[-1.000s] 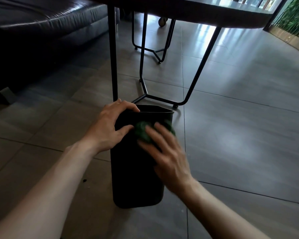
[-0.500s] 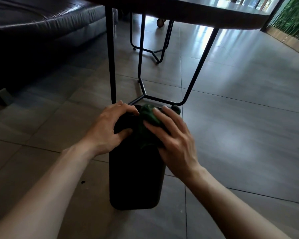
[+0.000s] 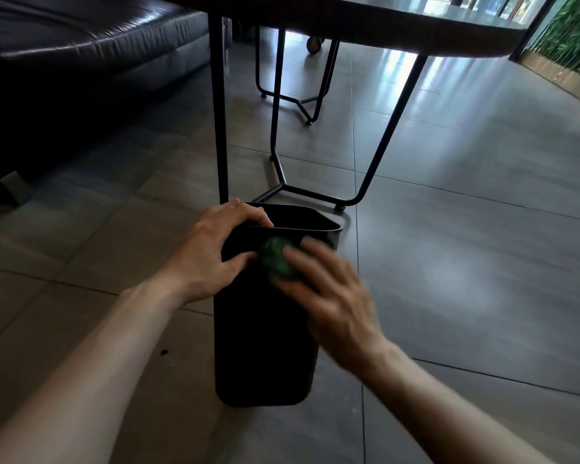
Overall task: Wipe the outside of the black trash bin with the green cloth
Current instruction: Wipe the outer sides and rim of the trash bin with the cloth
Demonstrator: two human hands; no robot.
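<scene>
The black trash bin [image 3: 258, 356] stands upright on the tiled floor, its open top facing away from me. My left hand [image 3: 211, 252] grips the bin's near left rim corner, fingers curled over the edge and thumb on the near wall. A bunched green cloth [image 3: 275, 259] is pressed against the upper part of the near wall, just under the rim. My right hand [image 3: 332, 296] holds that cloth under its fingers and is blurred with motion. Most of the cloth is hidden beneath the fingers.
A dark table [image 3: 399, 31] on thin black metal legs [image 3: 220, 128] stands just beyond the bin. A black leather sofa [image 3: 81, 48] fills the upper left. Grey floor tiles [image 3: 482, 246] stretch to the right. A small dark speck [image 3: 163, 352] lies left of the bin.
My right hand with the cloth slid up to the bin's rim, then came back down onto the near wall. The left hand kept its hold on the rim.
</scene>
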